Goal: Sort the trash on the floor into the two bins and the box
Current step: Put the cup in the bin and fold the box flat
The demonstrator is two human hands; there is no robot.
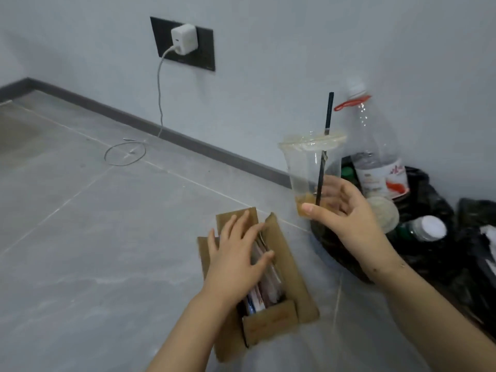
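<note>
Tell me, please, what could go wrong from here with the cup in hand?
The plastic cup, gripped low by the right hand, holds leftover liquid; tilting it could spill that onto the floor or cardboard box. The tall straw might knock the big bottle standing in the bin.

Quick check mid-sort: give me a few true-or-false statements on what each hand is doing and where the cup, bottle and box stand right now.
1. The right hand holds the clear plastic cup with a black straw. True.
2. The cup is full. False: only a little orange liquid at the bottom.
3. The left hand rests on the contents of the brown cardboard box. True.
4. The large clear plastic bottle lies on the floor. False: it stands in the black-lined bin.
</note>
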